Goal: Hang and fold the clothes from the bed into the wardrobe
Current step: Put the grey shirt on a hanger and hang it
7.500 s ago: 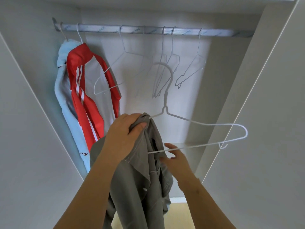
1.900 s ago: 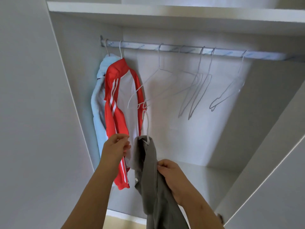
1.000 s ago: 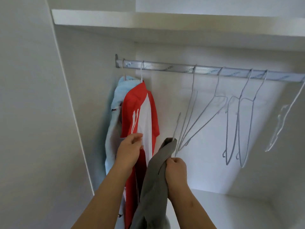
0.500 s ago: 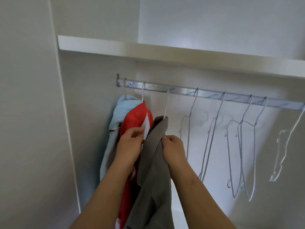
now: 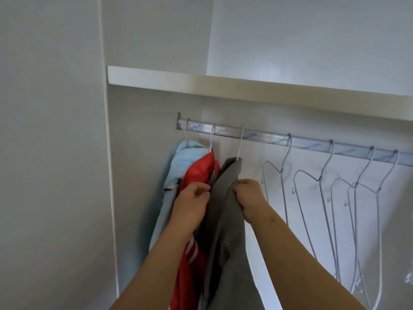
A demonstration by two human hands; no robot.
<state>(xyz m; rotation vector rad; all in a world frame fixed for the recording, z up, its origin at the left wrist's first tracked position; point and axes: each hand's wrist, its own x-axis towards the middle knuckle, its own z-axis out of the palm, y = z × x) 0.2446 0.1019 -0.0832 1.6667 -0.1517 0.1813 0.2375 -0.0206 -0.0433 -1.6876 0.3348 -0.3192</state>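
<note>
The grey shirt (image 5: 225, 220) is pinched near its top by both hands, fabric caught under the curled fingers of the left hand (image 5: 192, 202) at 9 o'clock and of the right hand (image 5: 250, 198) at 3 o'clock. Its white hanger (image 5: 239, 144) is hooked over the rail (image 5: 268, 138) at 12 o'clock from the grip, and the shirt's long axis is hung straight down toward 6 (neither hand is nearer). A red jacket (image 5: 199, 171) is crowded against it at 9 o'clock.
</note>
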